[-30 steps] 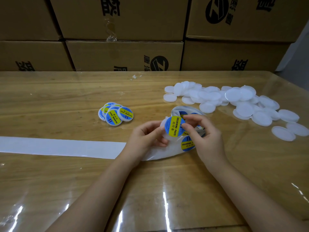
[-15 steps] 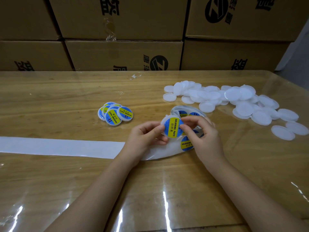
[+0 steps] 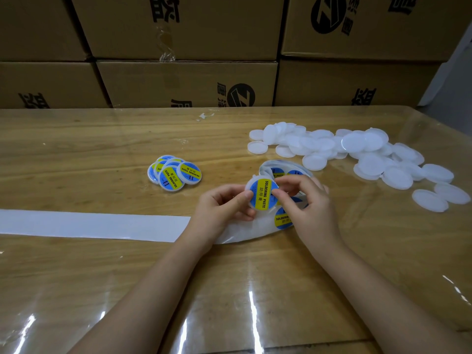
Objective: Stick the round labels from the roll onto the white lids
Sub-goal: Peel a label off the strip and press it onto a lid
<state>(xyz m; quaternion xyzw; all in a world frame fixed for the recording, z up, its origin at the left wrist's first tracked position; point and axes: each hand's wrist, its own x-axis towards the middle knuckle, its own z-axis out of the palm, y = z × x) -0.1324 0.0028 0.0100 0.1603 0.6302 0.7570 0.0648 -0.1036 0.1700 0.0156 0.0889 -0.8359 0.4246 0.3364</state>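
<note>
We hold the lid [image 3: 252,179] in work just above the counter [image 3: 76,149], face toward us, with a blue-and-yellow label [image 3: 263,194] sitting close to centre. Our left hand [image 3: 222,208] pinches the left rim between thumb and fingers. Our right hand [image 3: 309,203] nips the right edge, thumb on the label's margin.

We judge the lid light, thin and fairly stiff with a slick face, so it is best gripped by the rim. The label looks limp and should cling at first touch, so we would lift it by its edge and rub outward from the middle.

The next label [image 3: 282,221] waits below on the glossy backing strip [image 3: 89,224], with the roll [image 3: 283,172] behind our right hand. Finished lids [image 3: 175,172] lie to the left, and bare white lids [image 3: 357,154] are heaped to the right.
</note>
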